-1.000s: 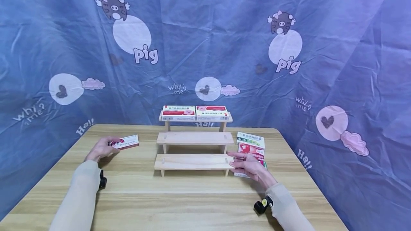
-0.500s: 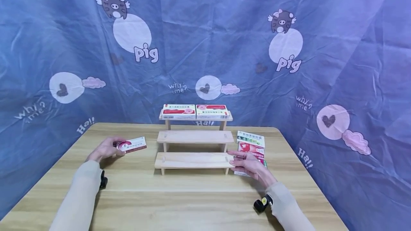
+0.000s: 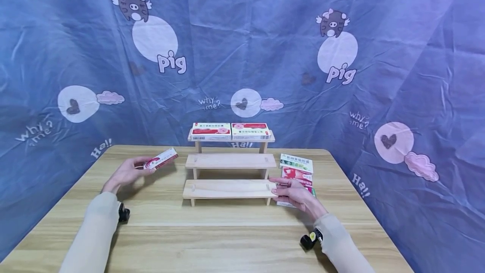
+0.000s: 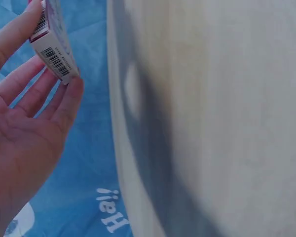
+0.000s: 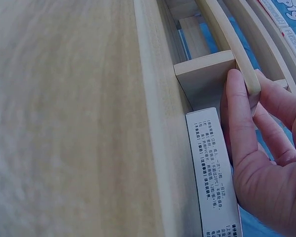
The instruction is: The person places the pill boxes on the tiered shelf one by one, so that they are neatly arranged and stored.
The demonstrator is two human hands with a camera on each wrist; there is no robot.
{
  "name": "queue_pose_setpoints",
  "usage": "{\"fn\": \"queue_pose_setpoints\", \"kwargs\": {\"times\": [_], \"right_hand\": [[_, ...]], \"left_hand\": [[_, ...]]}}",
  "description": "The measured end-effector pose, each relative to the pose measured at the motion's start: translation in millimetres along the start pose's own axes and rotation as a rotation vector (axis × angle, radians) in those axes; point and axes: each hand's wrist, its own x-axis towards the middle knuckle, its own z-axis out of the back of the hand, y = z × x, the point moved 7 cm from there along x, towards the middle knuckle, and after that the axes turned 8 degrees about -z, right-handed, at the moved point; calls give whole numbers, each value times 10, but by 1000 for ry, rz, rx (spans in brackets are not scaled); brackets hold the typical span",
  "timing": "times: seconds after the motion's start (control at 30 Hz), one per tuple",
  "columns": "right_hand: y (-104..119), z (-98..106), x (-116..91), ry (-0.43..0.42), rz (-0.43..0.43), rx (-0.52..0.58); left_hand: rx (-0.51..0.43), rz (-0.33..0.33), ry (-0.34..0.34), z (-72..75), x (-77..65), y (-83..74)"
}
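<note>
My left hand (image 3: 126, 175) holds a white and dark red medicine box (image 3: 163, 158) by one end, left of a three-step wooden display stand (image 3: 230, 160). The box is raised over the table with its far end tilted up, and its shadow falls below. In the left wrist view, thumb and fingers press on opposite sides of the medicine box (image 4: 56, 54), its barcoded end showing. My right hand (image 3: 297, 196) pinches the right end of the stand's lowest board. The right wrist view has the thumb and fingers of this hand (image 5: 266, 163) around the board's end (image 5: 249, 81).
Two red and white medicine boxes (image 3: 210, 131) lie side by side on the top step. Right of the stand, a green and white box (image 3: 297, 162) and a red box (image 3: 293, 174) lie in a column, partly behind my right hand. A blue curtain (image 3: 242, 54) hangs behind the table.
My left hand has moved slightly right and lifted the medicine box, which has gone from lying near the tabletop to tilting upward. The right hand keeps its hold on the stand.
</note>
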Motion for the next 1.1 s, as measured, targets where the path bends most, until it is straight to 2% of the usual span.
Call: {"fn": "queue_pose_setpoints", "kwargs": {"times": [0.2,0.37,0.5,0.83,1.1], "right_hand": [[-9,11,-21,-10,-2,3],[-9,-7,-28,0,6,1],[1,-6,-39,-4,1,25],[9,11,-23,-30,-9,11],[-6,6,-26,-37,-13,10]], "left_hand": [[8,-21,-92,35,-44,-162],[-19,-52,-167,65,-94,-276],[-63,-90,-200,70,-85,-370],[-179,-182,-197,-56,-46,-681],[-143,-164,-199,-63,-67,-671]]}}
